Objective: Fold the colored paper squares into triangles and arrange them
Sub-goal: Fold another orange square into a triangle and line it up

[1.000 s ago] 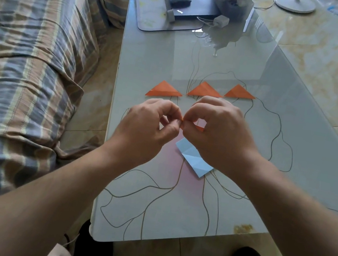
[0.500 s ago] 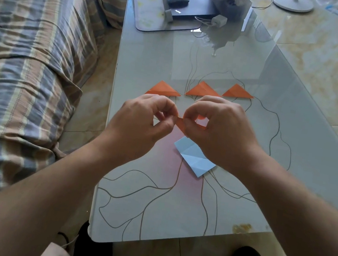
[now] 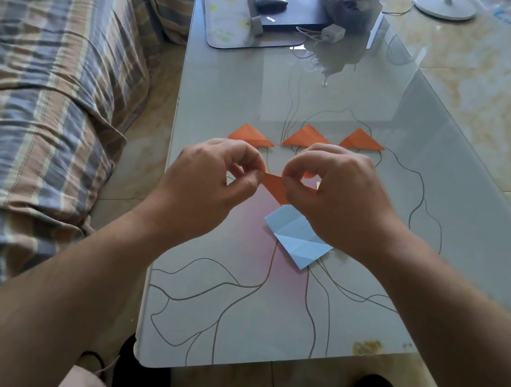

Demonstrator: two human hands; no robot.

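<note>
Our left hand (image 3: 212, 179) pinches the left corner of an orange paper piece (image 3: 277, 188) between thumb and forefinger, and our right hand (image 3: 332, 196) grips the same piece from the other side, fingers curled over it so that most of the paper is hidden. We hold it just above the counter (image 3: 446, 227), with only a downward-pointing orange wedge showing between the two hands.

Directly below our right hand, a light blue paper square (image 3: 297, 236) lies flat on the counter, turned like a diamond and marked with creases; our right wrist covers its far corner.

Beyond our hands, three folded orange triangles sit in a row on the glass: the left triangle (image 3: 250, 135), the middle triangle (image 3: 305, 136) and the right triangle (image 3: 360, 140), each near the next but apart.

At the far end of the counter we see a dark laptop (image 3: 290, 5) with a mouse (image 3: 271, 0) resting on it. A striped sofa (image 3: 43, 53) stands to our left.
</note>
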